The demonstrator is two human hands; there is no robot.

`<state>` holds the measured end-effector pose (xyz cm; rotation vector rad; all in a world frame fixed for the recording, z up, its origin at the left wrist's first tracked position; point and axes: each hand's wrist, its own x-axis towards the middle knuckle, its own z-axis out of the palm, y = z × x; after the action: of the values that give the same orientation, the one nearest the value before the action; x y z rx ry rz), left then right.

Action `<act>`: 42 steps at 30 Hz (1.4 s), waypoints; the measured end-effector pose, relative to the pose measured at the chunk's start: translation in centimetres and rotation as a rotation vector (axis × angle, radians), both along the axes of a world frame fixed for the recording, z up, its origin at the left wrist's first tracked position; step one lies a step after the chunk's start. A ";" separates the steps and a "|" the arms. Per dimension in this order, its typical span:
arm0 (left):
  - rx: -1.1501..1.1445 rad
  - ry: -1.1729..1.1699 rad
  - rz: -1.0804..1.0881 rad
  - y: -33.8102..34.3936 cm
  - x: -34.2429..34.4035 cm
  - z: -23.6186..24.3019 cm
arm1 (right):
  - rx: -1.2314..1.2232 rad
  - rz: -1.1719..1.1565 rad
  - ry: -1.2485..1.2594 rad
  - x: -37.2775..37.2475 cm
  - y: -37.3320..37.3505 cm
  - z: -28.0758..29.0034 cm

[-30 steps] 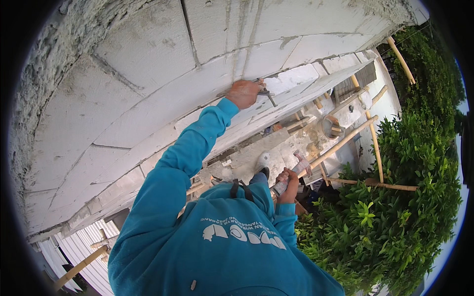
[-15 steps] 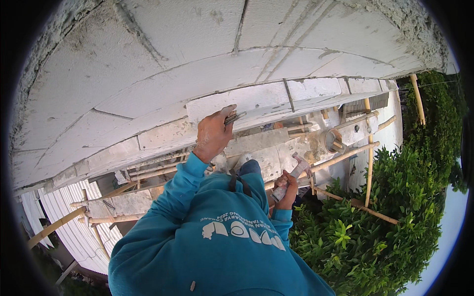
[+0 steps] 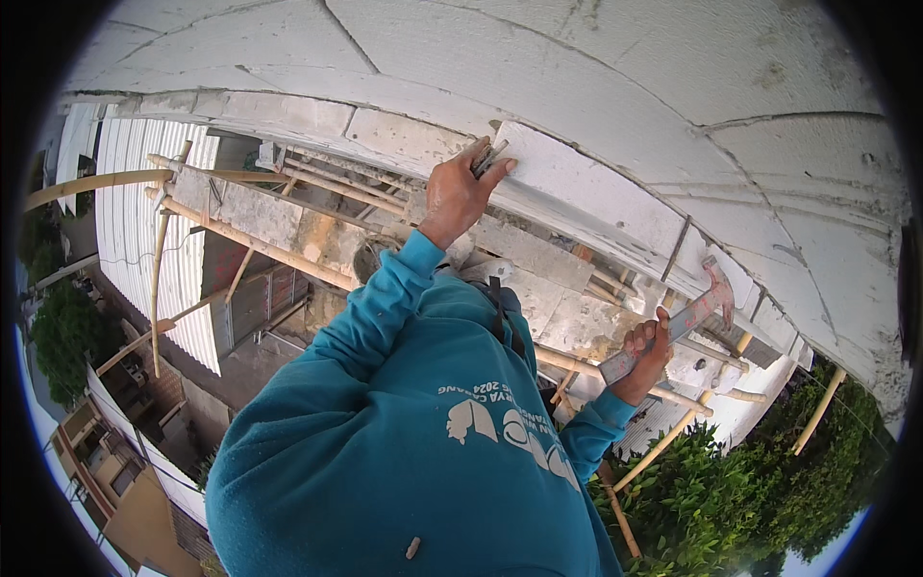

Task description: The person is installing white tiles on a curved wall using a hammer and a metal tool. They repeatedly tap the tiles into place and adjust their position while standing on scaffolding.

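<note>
Left hand (image 3: 464, 192) — thumb and fingers closed on a few thin metal pins (image 3: 491, 157), near the left end of the white block (image 3: 586, 190). Pins' long axis runs 7 to 1 o'clock; can't count them, and can't tell if the thumb touches the block.

Right hand (image 3: 642, 358) closed round the handle of the hammer (image 3: 681, 320), well apart from the left at 4 to 5 o'clock. Handle axis 8 to 2, head at the 2 o'clock end, butt sticking out below the fist.

Key relation, as I read it: the dark strip (image 3: 677, 248) across the block ledge. It sits between 3 and 4 o'clock from the left hand, between 12 and 1 from the right fist — right is the nearer hand. Hammer head lies at 4 to 5 from the strip, looks close, but contact can't be told.
</note>
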<state>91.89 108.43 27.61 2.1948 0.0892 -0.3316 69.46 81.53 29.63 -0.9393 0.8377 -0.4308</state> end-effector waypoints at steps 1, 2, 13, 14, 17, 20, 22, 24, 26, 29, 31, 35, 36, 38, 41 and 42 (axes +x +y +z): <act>-0.075 -0.067 0.061 -0.1 -0.4 -2.1 | 0.017 0.013 0.015 0.1 -0.6 -0.2; -0.102 0.000 0.067 -0.4 -0.5 -1.1 | 0.031 0.002 0.027 -0.2 -1.0 -0.8; -0.392 0.056 0.365 -2.6 -2.6 -3.6 | 0.150 0.144 0.193 -0.3 -2.4 -1.5; -0.405 0.061 0.368 -2.7 -2.5 -3.7 | 0.141 0.146 0.203 -0.5 -2.6 -1.8; -0.460 0.011 0.405 -2.9 -2.6 -4.7 | 0.109 0.156 0.219 0.2 -1.8 -1.5; -0.456 0.029 0.377 -2.4 -2.5 -4.3 | 0.132 0.148 0.201 0.4 -1.7 -2.0; -0.446 0.057 0.354 -2.2 -2.4 -3.9 | 0.143 0.159 0.158 0.0 -1.3 -1.9; -0.453 0.075 0.349 -1.8 -2.5 -3.5 | 0.186 0.175 0.141 0.0 -1.1 -1.7; -0.420 0.137 0.303 -1.3 -2.3 -3.0 | 0.203 0.165 0.115 -0.2 -1.2 -1.8; -0.408 0.047 0.277 -1.5 -1.9 -3.7 | 0.176 0.111 0.097 -0.4 -0.8 -2.4; -0.416 0.158 0.279 -1.0 -1.4 -3.4 | 0.162 0.102 0.098 0.4 -1.0 -3.0; -0.623 0.042 0.291 -1.4 -0.9 -5.0 | 0.207 0.053 0.046 0.8 -1.3 -3.4; -0.545 0.046 0.266 -1.2 -0.7 -5.1 | 0.211 0.016 0.019 1.3 -0.6 -2.8; -0.568 0.071 0.260 -1.7 -0.6 -4.2 | 0.250 -0.026 -0.056 1.3 -0.7 -3.5; -0.539 0.102 0.169 -1.1 -0.2 -4.4 | 0.333 -0.107 -0.232 1.5 0.4 -3.1; -0.526 0.101 0.146 -1.0 -0.1 -4.4 | 0.325 -0.154 -0.239 1.8 1.3 -1.9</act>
<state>91.84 107.39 23.21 1.6411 0.1939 -0.3393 71.22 82.87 27.78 -0.5134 0.7355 -0.5111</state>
